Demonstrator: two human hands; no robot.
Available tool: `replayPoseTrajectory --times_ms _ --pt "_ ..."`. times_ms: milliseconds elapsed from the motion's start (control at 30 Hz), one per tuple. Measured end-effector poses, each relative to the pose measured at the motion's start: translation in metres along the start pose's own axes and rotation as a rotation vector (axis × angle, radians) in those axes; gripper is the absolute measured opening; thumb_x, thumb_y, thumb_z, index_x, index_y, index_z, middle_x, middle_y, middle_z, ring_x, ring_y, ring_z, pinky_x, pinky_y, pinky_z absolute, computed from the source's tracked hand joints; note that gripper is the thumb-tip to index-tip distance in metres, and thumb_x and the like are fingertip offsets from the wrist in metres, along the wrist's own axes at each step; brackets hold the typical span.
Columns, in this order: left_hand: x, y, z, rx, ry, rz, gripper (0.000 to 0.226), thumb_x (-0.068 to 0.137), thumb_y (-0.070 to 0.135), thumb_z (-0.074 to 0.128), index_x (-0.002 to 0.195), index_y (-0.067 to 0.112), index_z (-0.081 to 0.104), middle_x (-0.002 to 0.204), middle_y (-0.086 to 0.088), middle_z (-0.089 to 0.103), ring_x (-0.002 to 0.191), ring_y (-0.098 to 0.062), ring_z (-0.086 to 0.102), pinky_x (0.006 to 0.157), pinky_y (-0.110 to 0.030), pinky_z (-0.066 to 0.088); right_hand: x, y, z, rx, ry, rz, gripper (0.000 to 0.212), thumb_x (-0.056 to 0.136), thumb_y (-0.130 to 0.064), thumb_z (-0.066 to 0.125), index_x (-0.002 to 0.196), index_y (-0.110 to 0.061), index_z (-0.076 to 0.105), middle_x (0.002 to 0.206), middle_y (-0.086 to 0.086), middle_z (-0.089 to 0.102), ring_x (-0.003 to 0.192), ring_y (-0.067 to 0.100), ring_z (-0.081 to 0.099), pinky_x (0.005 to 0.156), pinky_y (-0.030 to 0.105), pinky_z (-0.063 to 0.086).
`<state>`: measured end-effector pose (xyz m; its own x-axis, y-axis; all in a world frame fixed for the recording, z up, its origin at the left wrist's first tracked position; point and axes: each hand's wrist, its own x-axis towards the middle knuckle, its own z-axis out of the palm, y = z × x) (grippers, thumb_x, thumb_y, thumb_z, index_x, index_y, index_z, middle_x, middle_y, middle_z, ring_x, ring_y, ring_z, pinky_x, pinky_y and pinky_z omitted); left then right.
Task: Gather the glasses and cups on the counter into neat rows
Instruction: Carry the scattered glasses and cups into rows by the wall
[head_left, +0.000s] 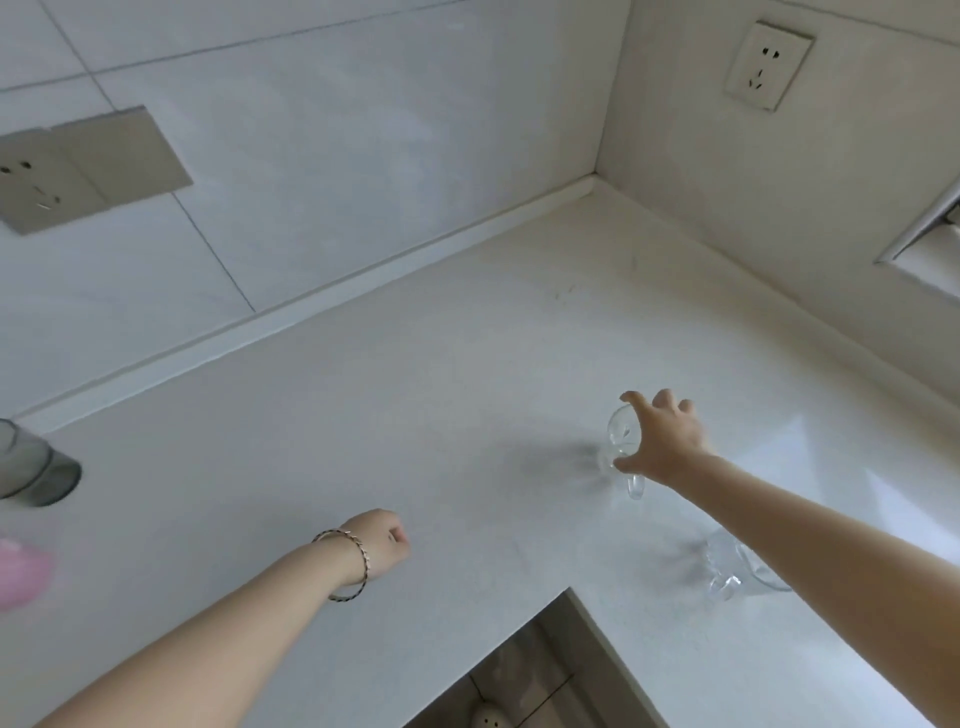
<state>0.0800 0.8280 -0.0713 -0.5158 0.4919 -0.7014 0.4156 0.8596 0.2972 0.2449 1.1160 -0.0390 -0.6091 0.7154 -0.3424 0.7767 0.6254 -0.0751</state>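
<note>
A clear glass mug (623, 441) with a handle stands on the white counter (415, 395), right of centre. My right hand (662, 441) covers its top, fingers spread around the rim, gripping it. A second clear handled mug (727, 569) stands nearer, partly hidden under my right forearm. At the left edge a grey smoky glass (36, 467) stands on the counter, and a pink cup (23, 577) shows blurred below it. My left hand (382, 540), with a bangle at the wrist, hovers over the counter's middle, fingers curled shut and holding nothing.
The counter is L-shaped and meets tiled walls at the back and right. Its inner front corner (569, 592) drops to the floor. Wall sockets (769, 65) and a socket panel (88, 166) are on the walls. A window ledge (930, 249) is at far right.
</note>
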Motion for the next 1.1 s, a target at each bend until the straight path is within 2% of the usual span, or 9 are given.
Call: replayPoseTrajectory --times_ms 267,467,533,600,700,833,933,1033,1100 --pt "-0.072 -0.132 -0.016 -0.159 0.112 -0.165 0.014 0.089 0.020 0.044 0.077 0.024 0.049 0.085 0.005 0.054 0.087 -0.016 0.052 0.076 -0.021 0.038 -0.074 -0.193 0.014 -0.046 -0.067 -0.444 0.083 0.068 -0.045 0.074 0.138 -0.029 0.033 0.130 0.002 0.041 0.120 0.022 0.042 0.085 0.031 0.047" --pt "-0.144 -0.267 -0.005 -0.296 0.194 -0.292 0.010 0.089 0.017 0.044 0.086 0.020 0.052 0.070 0.009 0.050 0.084 -0.016 0.051 0.074 -0.019 0.036 -0.157 -0.339 0.053 -0.051 -0.131 -0.646 0.084 0.067 -0.045 0.074 0.138 -0.031 0.033 0.130 0.001 0.042 0.118 0.023 0.044 0.086 0.029 0.045" --pt "-0.168 -0.317 0.000 -0.323 0.194 -0.339 0.010 0.089 0.017 0.044 0.082 0.020 0.052 0.065 0.011 0.047 0.082 -0.017 0.051 0.072 -0.020 0.036 -0.187 -0.385 0.068 -0.051 -0.168 -0.681 0.084 0.066 -0.045 0.075 0.138 -0.031 0.034 0.130 0.002 0.042 0.117 0.024 0.047 0.088 0.029 0.045" --pt "-0.189 -0.364 0.004 -0.320 0.185 -0.372 0.020 0.088 0.016 0.043 0.069 0.021 0.046 0.063 0.004 0.045 0.076 -0.020 0.045 0.062 -0.022 0.034 -0.216 -0.431 0.084 -0.053 -0.200 -0.712 0.084 0.065 -0.046 0.076 0.137 -0.030 0.035 0.129 0.002 0.042 0.115 0.025 0.052 0.089 0.031 0.045" --pt "-0.214 -0.425 0.009 -0.329 0.208 -0.405 0.033 0.086 0.014 0.042 0.059 0.026 0.029 0.080 -0.003 0.040 0.078 -0.017 0.034 0.050 -0.022 0.022 -0.255 -0.497 0.109 -0.070 -0.218 -0.767 0.085 0.065 -0.046 0.076 0.137 -0.029 0.035 0.126 0.004 0.042 0.111 0.025 0.055 0.089 0.032 0.047" --pt "-0.240 -0.479 0.018 -0.349 0.203 -0.410 0.032 0.086 0.013 0.042 0.059 0.026 0.030 0.088 -0.003 0.036 0.081 -0.016 0.031 0.050 -0.021 0.017 -0.293 -0.568 0.140 -0.055 -0.215 -0.774 0.085 0.068 -0.046 0.076 0.139 -0.027 0.034 0.130 0.007 0.040 0.113 0.027 0.053 0.090 0.033 0.047" --pt "-0.252 -0.505 0.020 -0.387 0.199 -0.415 0.013 0.088 0.015 0.043 0.077 0.021 0.041 0.088 -0.002 0.041 0.081 -0.018 0.036 0.053 -0.020 0.025 -0.311 -0.608 0.160 -0.029 -0.186 -0.769 0.082 0.070 -0.044 0.075 0.139 -0.026 0.034 0.131 0.008 0.039 0.117 0.027 0.049 0.091 0.033 0.046" --pt "-0.257 -0.523 0.024 -0.439 0.210 -0.404 0.013 0.090 0.017 0.044 0.078 0.021 0.047 0.089 -0.003 0.045 0.084 -0.019 0.041 0.064 -0.022 0.033 -0.320 -0.633 0.177 -0.045 -0.161 -0.788 0.080 0.071 -0.044 0.074 0.139 -0.028 0.035 0.131 0.008 0.038 0.118 0.027 0.046 0.092 0.034 0.046" --pt "-0.259 -0.530 0.027 -0.468 0.217 -0.404 0.010 0.091 0.019 0.044 0.089 0.020 0.053 0.096 -0.004 0.052 0.089 -0.018 0.046 0.075 -0.020 0.036 -0.322 -0.644 0.185 -0.063 -0.153 -0.787 0.080 0.071 -0.044 0.074 0.139 -0.029 0.034 0.131 0.008 0.038 0.119 0.027 0.045 0.092 0.035 0.045"
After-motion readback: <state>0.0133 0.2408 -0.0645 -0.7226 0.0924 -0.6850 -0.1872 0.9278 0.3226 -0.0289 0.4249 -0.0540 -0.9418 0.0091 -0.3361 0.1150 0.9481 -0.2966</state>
